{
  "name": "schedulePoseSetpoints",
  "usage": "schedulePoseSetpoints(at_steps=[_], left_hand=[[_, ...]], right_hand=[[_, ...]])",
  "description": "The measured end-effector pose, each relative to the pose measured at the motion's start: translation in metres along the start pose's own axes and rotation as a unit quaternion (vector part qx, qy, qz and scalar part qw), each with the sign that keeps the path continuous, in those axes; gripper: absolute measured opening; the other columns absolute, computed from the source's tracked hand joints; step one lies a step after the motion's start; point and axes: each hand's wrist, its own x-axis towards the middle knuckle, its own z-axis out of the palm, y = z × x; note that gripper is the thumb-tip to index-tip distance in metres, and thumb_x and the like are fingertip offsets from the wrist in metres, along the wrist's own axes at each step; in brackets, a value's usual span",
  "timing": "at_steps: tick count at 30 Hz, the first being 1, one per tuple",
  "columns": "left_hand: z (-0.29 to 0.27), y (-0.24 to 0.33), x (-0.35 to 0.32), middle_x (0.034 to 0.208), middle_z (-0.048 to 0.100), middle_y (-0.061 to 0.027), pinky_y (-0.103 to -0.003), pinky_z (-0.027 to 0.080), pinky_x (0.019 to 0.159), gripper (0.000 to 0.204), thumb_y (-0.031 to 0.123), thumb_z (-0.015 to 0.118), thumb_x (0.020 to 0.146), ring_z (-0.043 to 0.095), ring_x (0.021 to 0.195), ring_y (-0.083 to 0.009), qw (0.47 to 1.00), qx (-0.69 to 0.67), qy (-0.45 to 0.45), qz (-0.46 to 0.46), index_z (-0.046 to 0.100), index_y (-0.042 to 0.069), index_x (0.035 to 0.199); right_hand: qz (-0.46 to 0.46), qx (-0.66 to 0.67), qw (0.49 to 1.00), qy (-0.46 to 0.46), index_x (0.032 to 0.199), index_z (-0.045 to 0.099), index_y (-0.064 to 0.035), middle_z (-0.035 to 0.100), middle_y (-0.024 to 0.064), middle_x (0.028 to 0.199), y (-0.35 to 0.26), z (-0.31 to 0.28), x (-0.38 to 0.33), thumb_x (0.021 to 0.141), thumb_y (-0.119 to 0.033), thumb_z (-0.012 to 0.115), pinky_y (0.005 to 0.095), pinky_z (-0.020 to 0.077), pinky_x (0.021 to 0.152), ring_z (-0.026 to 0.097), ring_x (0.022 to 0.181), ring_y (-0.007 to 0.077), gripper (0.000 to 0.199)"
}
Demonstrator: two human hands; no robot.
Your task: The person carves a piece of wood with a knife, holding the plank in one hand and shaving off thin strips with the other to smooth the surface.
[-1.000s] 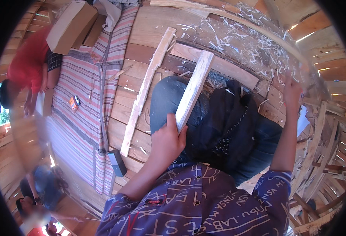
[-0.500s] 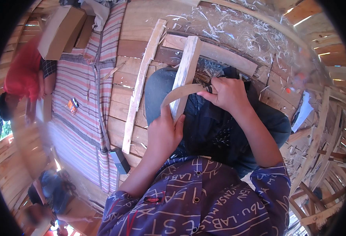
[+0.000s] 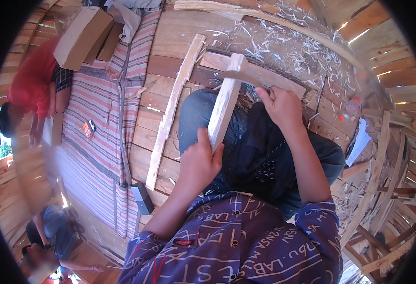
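"So, what is the left hand (image 3: 201, 158) doing?"

"It's closed around the near end of a pale, squared wooden stick (image 3: 224, 109), with the index finger stretched along one side and the thumb on the other. The stick slants up and away, over the blue-grey trousered leg (image 3: 196, 111)."

"And the right hand (image 3: 283, 106)?"

"Curled in a fist about the handle of a curved, brownish-grey metal blade (image 3: 238, 76); the handle itself is hidden by the fingers. The blade lies across the stick near its far end, its tip poking out past the left side. Whether the edge is biting into the wood, I can't tell."

"What's around them?"

"Just beyond the stick's far end there's a flat reddish-brown plank (image 3: 283, 84). To the left, a long, rough-edged pale wood strip (image 3: 175, 109) lies on the floorboards, beside a pink-and-grey striped cloth (image 3: 99, 158). Curly whitish wood shavings (image 3: 302, 61) litter the floor ahead."
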Motion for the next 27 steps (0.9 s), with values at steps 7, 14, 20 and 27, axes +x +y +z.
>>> schedulePoseSetpoints(at_steps=[7, 14, 20, 27], left_hand=[[0.004, -0.003, -0.006, 0.069, 0.06, -0.0316, -0.059, 0.046, 0.059, 0.035, 0.02, 0.063, 0.088, 0.059, 0.067, -0.0522, 1.0, -0.01, 0.001, -0.014, 0.038, 0.001, 0.104], [-0.001, 0.001, -0.006, 0.068, 0.06, -0.0299, -0.058, 0.046, 0.058, 0.034, 0.019, 0.063, 0.088, 0.059, 0.067, -0.0517, 1.0, -0.012, 0.001, 0.005, 0.038, 0.002, 0.105], [-0.005, -0.008, 0.003, 0.07, 0.061, -0.0284, -0.051, 0.049, 0.059, 0.034, 0.018, 0.064, 0.086, 0.063, 0.068, -0.048, 0.999, -0.037, -0.022, 0.016, 0.041, 0.001, 0.104], [-0.015, -0.023, 0.013, 0.067, 0.06, -0.0206, -0.041, 0.05, 0.063, 0.033, 0.014, 0.065, 0.08, 0.065, 0.067, -0.0371, 0.983, -0.17, -0.071, -0.017, 0.047, -0.001, 0.105]], right_hand=[[-0.065, -0.011, 0.997, -0.037, 0.068, 0.059, -0.0019, 0.06, 0.0153, 0.061, -0.009, -0.01, 0.0, 0.086, -0.057, 0.06, 0.0451, 0.048, 0.056, 0.061, 0.06, 0.0373, 0.058], [0.227, -0.078, 0.97, 0.019, 0.082, 0.069, -0.0025, 0.066, 0.0242, 0.081, 0.102, -0.001, 0.08, 0.091, -0.065, 0.043, 0.0488, 0.0502, 0.077, 0.065, 0.084, 0.041, 0.068], [0.202, 0.032, 0.979, 0.005, 0.081, 0.065, 0.0017, 0.063, 0.0255, 0.075, 0.1, 0.002, -0.001, 0.094, -0.056, 0.048, 0.046, 0.0481, 0.071, 0.064, 0.077, 0.0397, 0.062], [0.238, 0.157, 0.951, 0.12, 0.076, 0.061, 0.0045, 0.055, 0.0193, 0.061, 0.133, 0.018, -0.051, 0.096, -0.047, 0.051, 0.0406, 0.0443, 0.063, 0.055, 0.059, 0.0286, 0.056]])
